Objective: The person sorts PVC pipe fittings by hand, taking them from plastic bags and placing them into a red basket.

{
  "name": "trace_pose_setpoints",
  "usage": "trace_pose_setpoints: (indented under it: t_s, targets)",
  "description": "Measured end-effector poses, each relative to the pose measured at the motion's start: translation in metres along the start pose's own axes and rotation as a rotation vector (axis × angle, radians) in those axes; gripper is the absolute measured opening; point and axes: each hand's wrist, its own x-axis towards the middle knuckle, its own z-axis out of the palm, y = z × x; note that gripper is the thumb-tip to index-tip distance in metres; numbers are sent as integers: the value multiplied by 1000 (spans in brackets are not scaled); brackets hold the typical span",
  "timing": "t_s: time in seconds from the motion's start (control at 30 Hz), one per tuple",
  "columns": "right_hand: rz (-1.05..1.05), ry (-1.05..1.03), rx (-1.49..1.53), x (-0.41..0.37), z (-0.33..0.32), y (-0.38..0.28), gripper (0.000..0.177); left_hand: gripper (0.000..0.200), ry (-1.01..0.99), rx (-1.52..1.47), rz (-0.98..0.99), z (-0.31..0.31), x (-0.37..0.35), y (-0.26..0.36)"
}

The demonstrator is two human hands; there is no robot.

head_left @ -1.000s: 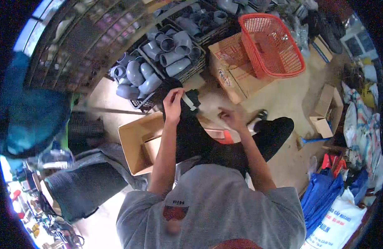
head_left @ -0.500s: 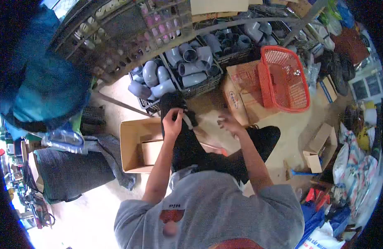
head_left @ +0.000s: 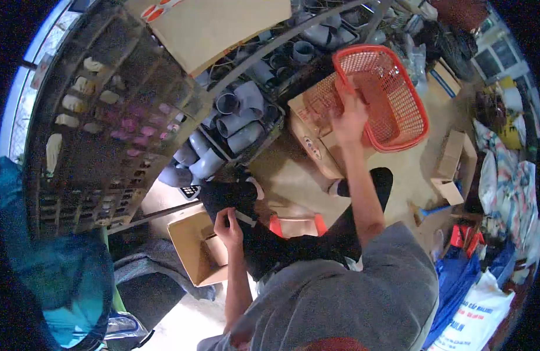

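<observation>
My right hand [head_left: 350, 114] is at the left rim of a red plastic basket [head_left: 422, 120], its fingers closed over the edge. The basket stands upright, partly over a cardboard box [head_left: 322, 143] printed with a logo. My left hand [head_left: 228, 229] is by my left knee, with thumb and fingers curled together; I cannot tell what, if anything, is in them. Just below and to the left of it is an open cardboard box [head_left: 191, 248] with a smaller carton [head_left: 216, 250] inside.
Black crates ahead hold grey pipe elbows [head_left: 242, 124]. A dark slatted rack [head_left: 100, 169] rises on the left, and a large cardboard sheet or box [head_left: 223, 26] lies at the top. Between my legs is a red-ended object [head_left: 319, 224]. Sacks [head_left: 480, 310] and tarps fill the right.
My right hand has moved forward from above my right leg to the basket's rim. My left hand stays curled near my left knee. The view has turned.
</observation>
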Motion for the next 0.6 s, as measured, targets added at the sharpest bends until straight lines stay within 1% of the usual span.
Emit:
trace_pose_setpoints:
  t_s: [0.03,0.1,0.13,0.17,0.2,0.27,0.3,0.37,0.4,0.47,0.5,0.57,0.6]
  targets:
    - [30,-5,-110,0,-7,21,48,21,-12,0,-1,2,0,0]
    - [67,-3,-225,-4,-6,77,50,21,-37,21,-31,5,-1,0]
    - [157,-285,-125,-16,18,118,57,21,-46,18,-26,6,0,0]
    - [243,-566,-17,-15,14,121,65,21,-57,14,-27,7,0,1]
    - [241,-564,-16,-16,6,125,65,20,-61,11,-29,7,-1,2]
    - [174,-694,1,-21,-17,122,58,20,-35,12,-11,13,-2,-6]
    - [172,-700,9,-34,-24,120,58,19,-26,20,1,11,-4,-5]
    - [-32,-424,213,-55,-35,125,45,19,-16,8,32,13,-7,0]
    - [-29,-424,211,-66,-31,133,45,19,-12,-10,61,15,-8,4]
    - [-21,-559,178,-87,-21,143,45,19,-13,20,89,15,-8,7]
    - [-23,-555,178,-83,-34,132,45,19,-7,50,120,16,-6,8]
    - [67,-581,215,-79,-56,109,42,19,-17,26,92,15,-5,5]
    - [64,-581,221,-83,-56,114,42,19,-28,6,63,15,-4,4]
